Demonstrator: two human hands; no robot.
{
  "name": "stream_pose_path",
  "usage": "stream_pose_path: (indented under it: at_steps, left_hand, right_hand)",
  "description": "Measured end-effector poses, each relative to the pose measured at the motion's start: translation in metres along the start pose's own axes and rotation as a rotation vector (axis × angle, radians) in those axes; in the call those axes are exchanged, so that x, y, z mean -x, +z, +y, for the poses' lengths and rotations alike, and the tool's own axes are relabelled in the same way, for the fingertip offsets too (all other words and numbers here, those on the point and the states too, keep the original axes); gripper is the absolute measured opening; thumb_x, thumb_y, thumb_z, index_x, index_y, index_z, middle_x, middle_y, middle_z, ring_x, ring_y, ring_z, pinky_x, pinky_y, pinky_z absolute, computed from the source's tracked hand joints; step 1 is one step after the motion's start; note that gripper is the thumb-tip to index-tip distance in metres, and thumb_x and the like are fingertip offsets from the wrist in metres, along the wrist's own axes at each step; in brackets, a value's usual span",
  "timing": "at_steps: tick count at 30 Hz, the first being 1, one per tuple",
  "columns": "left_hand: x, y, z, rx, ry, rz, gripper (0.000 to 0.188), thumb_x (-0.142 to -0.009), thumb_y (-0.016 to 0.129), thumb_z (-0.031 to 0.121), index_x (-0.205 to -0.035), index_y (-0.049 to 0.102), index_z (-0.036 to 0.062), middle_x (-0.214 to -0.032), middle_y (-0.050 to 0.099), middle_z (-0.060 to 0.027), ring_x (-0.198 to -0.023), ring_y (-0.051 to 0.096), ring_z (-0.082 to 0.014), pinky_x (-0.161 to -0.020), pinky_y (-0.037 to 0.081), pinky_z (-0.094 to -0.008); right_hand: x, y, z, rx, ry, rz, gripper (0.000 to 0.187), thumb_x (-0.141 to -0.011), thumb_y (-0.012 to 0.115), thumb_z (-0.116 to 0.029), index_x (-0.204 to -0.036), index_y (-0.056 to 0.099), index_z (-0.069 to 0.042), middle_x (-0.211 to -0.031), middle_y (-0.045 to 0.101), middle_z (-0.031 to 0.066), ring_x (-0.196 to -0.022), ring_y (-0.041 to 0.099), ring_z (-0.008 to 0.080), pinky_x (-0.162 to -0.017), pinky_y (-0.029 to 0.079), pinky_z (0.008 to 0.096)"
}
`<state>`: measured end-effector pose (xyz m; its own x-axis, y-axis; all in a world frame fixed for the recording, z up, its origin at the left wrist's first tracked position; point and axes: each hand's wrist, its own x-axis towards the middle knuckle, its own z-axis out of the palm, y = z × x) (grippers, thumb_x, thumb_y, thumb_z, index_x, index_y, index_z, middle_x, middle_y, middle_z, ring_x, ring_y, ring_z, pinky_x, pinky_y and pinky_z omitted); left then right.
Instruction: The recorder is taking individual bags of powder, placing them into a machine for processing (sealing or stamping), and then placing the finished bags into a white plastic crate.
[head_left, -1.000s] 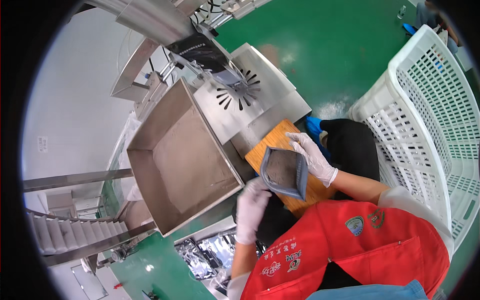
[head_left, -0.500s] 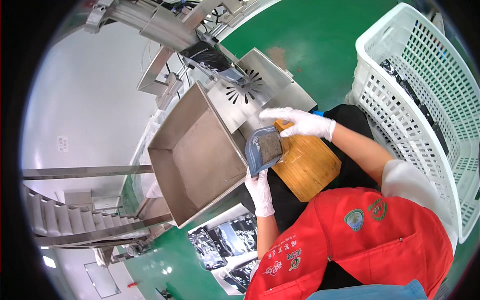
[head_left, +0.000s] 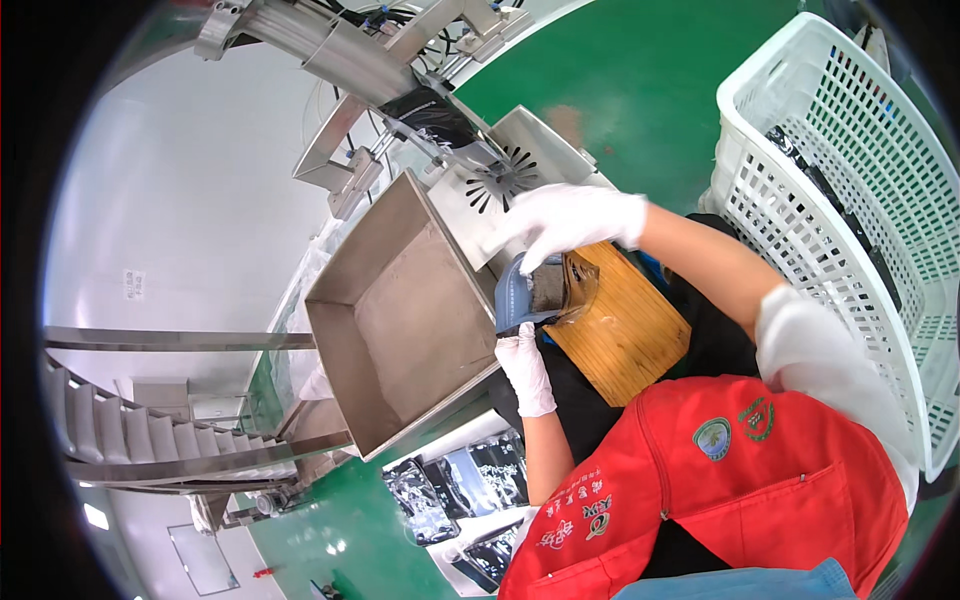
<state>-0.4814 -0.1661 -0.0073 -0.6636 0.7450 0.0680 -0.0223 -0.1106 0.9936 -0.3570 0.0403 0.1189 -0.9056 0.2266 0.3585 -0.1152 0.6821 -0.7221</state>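
My left hand [head_left: 525, 370], in a white glove, grips the lower edge of a blue-grey plastic pouch [head_left: 513, 300]. Grey powdery material [head_left: 547, 288] shows in the pouch, and a clear, shiny part spreads out on its right side. Just above the pouch's far end is my gloved right hand [head_left: 572, 218], its fingers stretched out and apart, slightly blurred. The thumb comes down close to the pouch; whether it touches I cannot tell. Under and to the right of the pouch lies a wooden board [head_left: 635, 335].
A deep steel tray [head_left: 420, 300] stands left of my hands. Beyond it, a black bag [head_left: 435, 117] hangs on a metal machine above a slotted plate [head_left: 503, 180]. A white basket [head_left: 750, 190] holding black packages stands at right. More black packages [head_left: 470, 475] lie lower left.
My right hand has moved left, from beside the pouch to above its far end. The pouch has turned a little, and more of its clear part shows on the right.
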Motion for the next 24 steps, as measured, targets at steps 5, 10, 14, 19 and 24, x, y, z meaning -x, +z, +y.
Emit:
stream_pose_path:
  at_steps: [5,10,14,19,24]
  left_hand:
    - [0.0,-0.009,-0.002,-0.236,0.005,-0.003,0.029,-0.095,0.061,0.021,-0.11,0.067,-0.0031,-0.1,0.068,-0.0035,-0.089,0.058,-0.0106,-0.085,0.044,-0.0277]
    - [0.005,0.005,0.005,-0.11,0.082,0.057,0.028,-0.097,0.059,0.02,-0.108,0.067,-0.004,-0.097,0.068,-0.0024,-0.086,0.057,-0.0098,-0.082,0.045,-0.0268]
    - [0.004,-0.005,0.001,-0.06,0.056,0.086,0.025,-0.097,0.059,0.018,-0.107,0.067,-0.0036,-0.096,0.067,-0.0018,-0.086,0.056,-0.0089,-0.081,0.045,-0.0261]
    - [0.002,-0.002,0.003,-0.042,0.004,0.041,0.023,-0.096,0.06,0.015,-0.109,0.067,-0.0026,-0.101,0.067,-0.0028,-0.089,0.057,-0.0094,-0.084,0.045,-0.026]
    - [-0.001,0.002,-0.007,0.001,-0.031,0.055,0.023,-0.093,0.062,0.009,-0.112,0.065,-0.0029,-0.104,0.067,-0.0036,-0.092,0.058,-0.01,-0.086,0.045,-0.0265]
  right_hand:
    - [-0.068,0.036,-0.019,0.711,-0.09,-0.409,0.016,-0.062,0.07,-0.016,-0.071,0.069,-0.003,-0.067,0.064,0.0171,-0.065,0.063,0.0369,-0.059,0.05,0.0446]
    - [-0.054,0.019,0.003,0.791,0.044,-0.379,0.016,-0.062,0.067,-0.015,-0.066,0.066,0.001,-0.061,0.061,0.0189,-0.059,0.062,0.039,-0.054,0.048,0.047]
    - [-0.019,-0.03,-0.041,0.371,0.367,-0.248,0.017,-0.073,0.062,-0.014,-0.079,0.071,0.0,-0.074,0.068,0.0174,-0.07,0.066,0.0334,-0.065,0.051,0.0404]
    - [0.042,0.006,0.025,-0.187,0.151,-0.128,0.052,-0.077,0.066,0.0,-0.128,0.057,-0.004,-0.132,0.057,0.0133,-0.122,0.052,0.0229,-0.105,0.039,0.0347]
    - [0.055,0.065,0.071,-0.469,0.42,-0.039,0.024,-0.084,0.068,-0.01,-0.104,0.066,0.003,-0.104,0.064,0.0117,-0.1,0.057,0.0188,-0.092,0.043,0.0327]
